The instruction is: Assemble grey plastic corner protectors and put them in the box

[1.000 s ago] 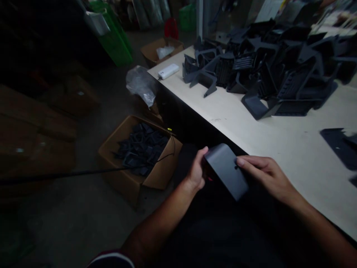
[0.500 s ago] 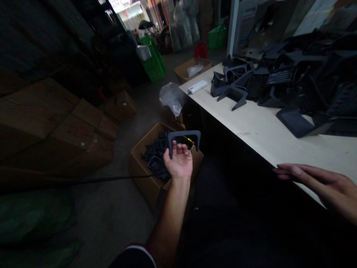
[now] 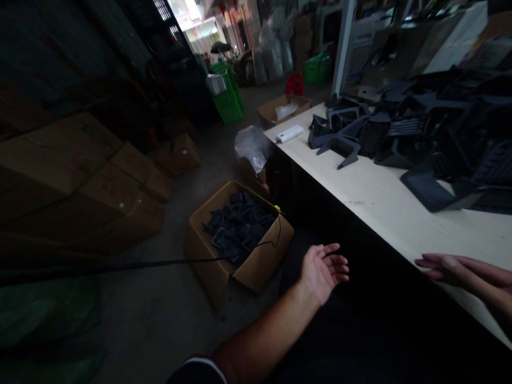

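Note:
My left hand (image 3: 322,270) hangs palm up below the table's edge, fingers loosely spread and empty. It is just right of an open cardboard box (image 3: 256,269) on the floor, which holds several dark plastic frames (image 3: 240,226). My right hand (image 3: 466,274) lies flat at the near edge of the white table (image 3: 384,210), fingers stretched out, holding nothing. A large heap of dark plastic parts (image 3: 420,133) covers the far side of the table.
A white device (image 3: 290,134) lies near the table's far corner. A crumpled plastic bag (image 3: 252,145) sits beside the table. Stacked cardboard boxes (image 3: 80,181) stand at the left. A black cable (image 3: 120,263) runs across the floor to the box. Green crates (image 3: 228,96) stand farther back.
A second ago both hands held a dark plastic part; half a second ago my left hand held a frame over the box. Now the left hand is empty and has drawn back rightward.

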`<state>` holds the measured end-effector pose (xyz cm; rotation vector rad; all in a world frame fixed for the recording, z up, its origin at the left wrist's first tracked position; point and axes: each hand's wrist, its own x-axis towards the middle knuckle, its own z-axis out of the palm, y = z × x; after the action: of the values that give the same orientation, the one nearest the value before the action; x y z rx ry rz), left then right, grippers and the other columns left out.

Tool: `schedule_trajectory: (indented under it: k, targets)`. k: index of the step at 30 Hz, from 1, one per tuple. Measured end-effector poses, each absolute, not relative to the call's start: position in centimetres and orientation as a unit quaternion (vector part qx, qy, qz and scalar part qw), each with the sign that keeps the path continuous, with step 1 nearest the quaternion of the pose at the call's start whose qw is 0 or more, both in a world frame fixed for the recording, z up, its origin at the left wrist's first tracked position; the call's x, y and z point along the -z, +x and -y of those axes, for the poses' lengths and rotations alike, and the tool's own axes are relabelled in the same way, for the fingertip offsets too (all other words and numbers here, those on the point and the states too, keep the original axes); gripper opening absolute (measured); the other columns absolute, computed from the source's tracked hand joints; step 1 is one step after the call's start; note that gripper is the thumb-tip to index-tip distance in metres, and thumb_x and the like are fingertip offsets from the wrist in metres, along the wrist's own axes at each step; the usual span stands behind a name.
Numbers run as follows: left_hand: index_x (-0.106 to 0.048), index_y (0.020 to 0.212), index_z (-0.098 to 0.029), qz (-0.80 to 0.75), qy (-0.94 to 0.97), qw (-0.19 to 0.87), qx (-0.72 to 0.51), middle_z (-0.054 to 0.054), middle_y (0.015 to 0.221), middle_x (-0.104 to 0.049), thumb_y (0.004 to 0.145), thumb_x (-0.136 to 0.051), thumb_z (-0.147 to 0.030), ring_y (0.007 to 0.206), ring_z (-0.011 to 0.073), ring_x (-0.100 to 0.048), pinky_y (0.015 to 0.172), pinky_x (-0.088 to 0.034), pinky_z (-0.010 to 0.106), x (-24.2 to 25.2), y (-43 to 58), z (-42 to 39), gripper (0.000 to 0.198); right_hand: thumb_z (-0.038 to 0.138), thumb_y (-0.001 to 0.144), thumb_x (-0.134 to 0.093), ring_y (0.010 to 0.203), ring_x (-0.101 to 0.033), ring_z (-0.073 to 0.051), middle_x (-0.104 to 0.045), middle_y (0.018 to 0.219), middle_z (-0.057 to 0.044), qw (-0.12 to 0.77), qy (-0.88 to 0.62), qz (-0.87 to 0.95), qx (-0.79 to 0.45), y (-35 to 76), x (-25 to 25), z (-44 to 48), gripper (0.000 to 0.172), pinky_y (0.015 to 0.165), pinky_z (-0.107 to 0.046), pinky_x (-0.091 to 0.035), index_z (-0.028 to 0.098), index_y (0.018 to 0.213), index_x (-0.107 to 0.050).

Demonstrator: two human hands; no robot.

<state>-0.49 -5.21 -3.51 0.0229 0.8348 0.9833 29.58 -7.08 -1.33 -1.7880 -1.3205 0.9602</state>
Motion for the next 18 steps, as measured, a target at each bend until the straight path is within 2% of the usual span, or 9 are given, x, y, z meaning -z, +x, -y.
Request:
schedule_trajectory:
  k: [3,7,10,13,18]
  targets:
    - [-0.067,0.11,-0.008,-0.412,0.018,0.792,-0.449,0.008,0.072,-0.069,0.1,-0.04,-0.031,0.057,0.0174,-0.065,0.053,-0.048,0.027,4.1,-0.8,5.8,0.037,0.08,0.07,-0.074,0.109,-0.075,-0.04,-0.081,0.106,-0.013,0.35,-0.704,0.47,-0.401,30.2,0.6,6.5,0.055,0.114,-0.057,-0.048,0.034,0.098,-0.086]
    - [-0.065,0.111,-0.009,-0.45,0.021,0.766,-0.458,0.006,0.072,-0.069,0.1,-0.046,-0.026,0.059,0.0158,-0.065,0.054,-0.049,0.025,4.8,-1.6,6.4,0.027,0.073,0.076,-0.073,0.096,-0.078,-0.035,-0.081,0.106,-0.012,0.379,-0.692,0.506,-0.349,31.1,-0.3,4.8,0.058,0.095,-0.051,-0.062,0.024,0.105,-0.082]
    - [-0.065,0.113,-0.009,-0.48,0.034,0.752,-0.451,0.005,0.073,-0.069,0.099,-0.049,-0.021,0.058,0.0154,-0.065,0.055,-0.051,0.025,5.4,-2.4,6.4,0.024,0.066,0.084,-0.066,0.082,-0.075,-0.029,-0.08,0.105,-0.011,0.361,-0.732,0.548,-0.181,33.3,-0.4,3.0,0.055,0.083,-0.045,-0.061,0.02,0.111,-0.079]
    - [-0.066,0.113,-0.01,-0.499,0.042,0.74,-0.448,0.005,0.073,-0.069,0.098,-0.05,-0.017,0.058,0.0157,-0.065,0.055,-0.052,0.026,5.9,-3.1,6.5,0.023,0.057,0.088,-0.066,0.079,-0.071,-0.025,-0.077,0.112,-0.013,0.358,-0.755,0.546,-0.063,35.6,-0.3,1.4,0.05,0.085,-0.044,-0.057,0.017,0.116,-0.077]
    - [-0.067,0.111,-0.011,-0.508,0.06,0.736,-0.444,0.006,0.074,-0.07,0.093,-0.055,-0.016,0.06,0.0173,-0.067,0.057,-0.054,0.028,6.5,-3.9,6.7,0.021,0.043,0.082,-0.076,0.074,-0.066,-0.02,-0.071,0.125,-0.015,0.399,-0.749,0.525,-0.057,37.0,0.0,-1.7,0.052,0.091,-0.045,-0.054,0.018,0.128,-0.072]
